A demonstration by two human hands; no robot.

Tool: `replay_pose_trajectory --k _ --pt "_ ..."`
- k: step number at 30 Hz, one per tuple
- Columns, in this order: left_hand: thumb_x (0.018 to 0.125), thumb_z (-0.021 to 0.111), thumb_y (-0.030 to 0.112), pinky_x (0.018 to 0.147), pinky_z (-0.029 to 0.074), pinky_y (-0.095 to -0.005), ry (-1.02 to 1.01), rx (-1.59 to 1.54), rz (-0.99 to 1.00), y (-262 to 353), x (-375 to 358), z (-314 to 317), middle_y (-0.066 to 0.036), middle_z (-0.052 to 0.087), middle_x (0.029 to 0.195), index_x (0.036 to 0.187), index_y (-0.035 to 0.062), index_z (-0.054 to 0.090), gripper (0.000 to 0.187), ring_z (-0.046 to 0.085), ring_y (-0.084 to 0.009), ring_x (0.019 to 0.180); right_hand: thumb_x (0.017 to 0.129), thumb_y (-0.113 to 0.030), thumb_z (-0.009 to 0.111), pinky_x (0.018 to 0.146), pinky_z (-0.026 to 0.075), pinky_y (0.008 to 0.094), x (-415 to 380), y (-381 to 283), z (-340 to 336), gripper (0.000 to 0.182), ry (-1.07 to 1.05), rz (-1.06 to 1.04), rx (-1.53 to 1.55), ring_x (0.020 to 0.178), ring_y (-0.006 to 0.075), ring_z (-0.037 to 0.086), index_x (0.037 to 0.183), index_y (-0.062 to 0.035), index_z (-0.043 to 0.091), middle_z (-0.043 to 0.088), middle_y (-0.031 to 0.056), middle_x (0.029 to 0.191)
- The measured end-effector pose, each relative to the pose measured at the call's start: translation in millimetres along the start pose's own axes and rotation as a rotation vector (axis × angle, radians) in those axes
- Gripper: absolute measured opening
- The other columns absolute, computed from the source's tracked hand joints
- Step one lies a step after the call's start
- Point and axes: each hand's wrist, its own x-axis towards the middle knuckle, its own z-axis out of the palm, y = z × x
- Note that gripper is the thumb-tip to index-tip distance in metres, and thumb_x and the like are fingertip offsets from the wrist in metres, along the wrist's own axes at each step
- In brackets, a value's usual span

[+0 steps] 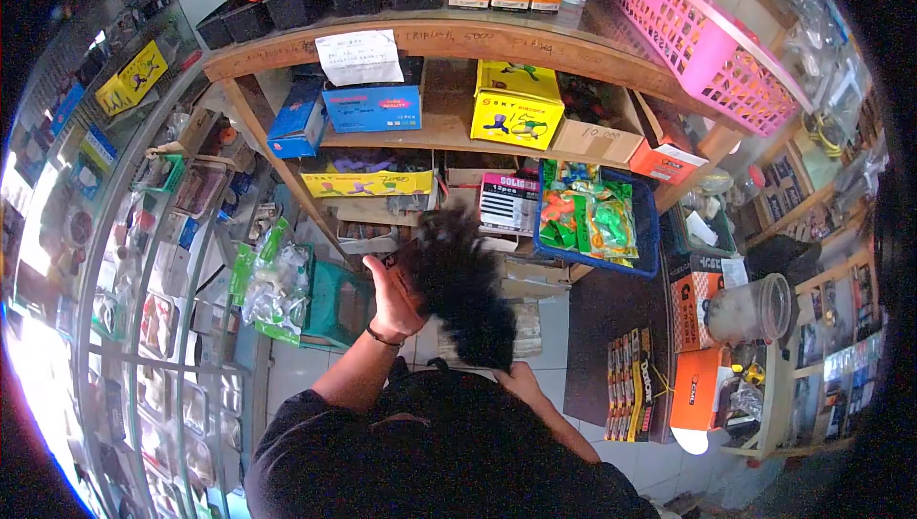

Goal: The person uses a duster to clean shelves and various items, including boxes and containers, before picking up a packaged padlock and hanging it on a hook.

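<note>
Running down your left side, a glass display case [186,363] holds many small packaged goods, with a yellow box [134,77] near its top. Just right of it, clear-and-green plastic packets [275,290] hang beside a teal crate [331,301].

Next comes your left hand [393,309], raised in front of the shelves with a dark band on the wrist. You hold a small reddish box [401,273] against its palm, thumb spread along the left edge; most of the fingers are hidden, so how tightly they press cannot be told. Touching or very near that box is the black fluffy duster [473,295], which slants across the middle of your view, its bushy end up and to the left. Your right hand [522,385], lower and nearer your dark shirt [458,452], is closed on the duster's narrow lower end; the handle itself is out of sight.

Behind the duster, the wooden shelves carry a blue box [377,110] and, farther right, a yellow carton [518,104] above a pink-and-black pack [508,202]. A blue basket [651,233] full of colourful packets [587,213] sits beside that pack. Farthest right, you have a row of black-and-yellow boxes [630,385], an orange box [699,395] and a clear plastic tub [750,311].
</note>
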Motion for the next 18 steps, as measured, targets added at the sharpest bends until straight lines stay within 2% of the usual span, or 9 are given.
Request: replay_pose_trajectory --k 2,4,6,8,10,12,14,16,18 --pt "0.065 0.033 0.08 0.097 0.03 -0.0521 -0.021 0.006 -0.052 -0.3 2.5 -13.3 -0.017 0.038 0.129 0.134 0.007 0.025 0.101 0.041 -0.0348 0.115 0.072 -0.031 0.062 0.051 0.04 0.0416 2.2 8.9 0.4 0.041 -0.002 0.042 0.001 0.049 0.0344 0.052 0.057 0.0066 0.053 0.047 0.0221 0.051" --pt "0.068 0.027 0.079 0.1 0.027 -0.0476 -0.585 -0.144 -0.108 -3.3 12.9 -20.8 -0.016 0.034 0.134 0.135 0.0071 0.025 0.098 0.036 -0.0322 0.121 0.071 -0.031 0.063 0.051 0.041 0.0419 6.2 19.3 1.1 0.04 -0.033 -0.076 -0.179 0.05 0.0356 0.053 0.058 0.0062 0.055 0.048 0.0231 0.051" --pt "0.07 0.022 0.078 0.101 0.026 -0.0471 -0.742 -0.137 -0.145 -4.7 17.6 -17.1 -0.014 0.032 0.136 0.135 0.0077 0.024 0.095 0.034 -0.0296 0.123 0.072 -0.03 0.063 0.052 0.042 0.0419 4.9 6.8 -12.3 0.038 -0.041 0.041 -0.103 0.053 0.0363 0.054 0.061 0.0059 0.056 0.05 0.0238 0.054" --pt "0.072 0.022 0.076 0.099 0.027 -0.0523 -0.093 0.03 -0.073 -8.4 3.7 -2.4 -0.014 0.032 0.136 0.135 0.0084 0.024 0.093 0.037 -0.0292 0.121 0.072 -0.029 0.063 0.054 0.043 0.0419 5.3 13.5 -15.7 0.036 -0.05 0.157 -0.025 0.056 0.037 0.055 0.064 0.0056 0.058 0.052 0.0245 0.057" --pt "0.074 0.021 0.075 0.099 0.026 -0.0523 -0.158 0.049 -0.053 -16.8 6.3 4.7 -0.013 0.033 0.135 0.135 0.0086 0.024 0.091 0.037 -0.0289 0.121 0.072 -0.03 0.063 0.055 0.044 0.0412 8.5 47.3 -6.8 0.035 -0.038 -0.106 -0.123 0.063 0.0376 0.057 0.07 0.0054 0.059 0.054 0.0254 0.062" --pt "0.07 0.024 0.079 0.099 0.028 -0.0504 -0.264 -0.185 -0.053 -28.2 11.1 4.7 -0.014 0.039 0.131 0.134 0.0105 0.03 0.094 0.039 -0.0347 0.118 0.072 -0.029 0.063 0.057 0.044 0.0412 9.5 59.3 -18.8 0.035 -0.1 -0.055 -0.17 0.065 0.0378 0.057 0.073 0.0055 0.059 0.054 0.0255 0.064" --pt "0.074 0.019 0.075 0.102 0.024 -0.0474 -0.641 -0.072 -0.11 -35.5 14.3 20.8 -0.014 0.034 0.135 0.135 0.0096 0.026 0.09 0.034 -0.0281 0.123 0.072 -0.029 0.063 0.058 0.044 0.0412 6.2 68.3 -29.2 0.035 -0.17 0.0 -0.221 0.067 0.038 0.057 0.076 0.0056 0.059 0.054 0.0257 0.066" --pt "0.075 0.021 0.074 0.099 0.027 -0.0512 -0.075 0.066 -0.034 -49.0 7.3 29.6 -0.018 0.038 0.13 0.136 0.013 0.024 0.086 0.039 -0.0332 0.118 0.073 -0.027 0.062 0.061 0.044 0.0425 1.2 73.4 -33.9 0.033 -0.09 0.041 -0.106 0.069 0.0389 0.058 0.077 0.0054 0.06 0.055 0.025 0.066" --pt "0.076 0.023 0.073 0.099 0.028 -0.0501 -0.009 -0.021 -0.027 -66.9 9.0 34.5 -0.019 0.039 0.128 0.136 0.012 0.024 0.086 0.04 -0.0357 0.116 0.073 -0.026 0.06 0.063 0.044 0.0426 -11.6 64.2 -51.4 0.031 -0.03 -0.062 -0.032 0.07 0.0391 0.058 0.078 0.0051 0.06 0.056 0.0241 0.067"
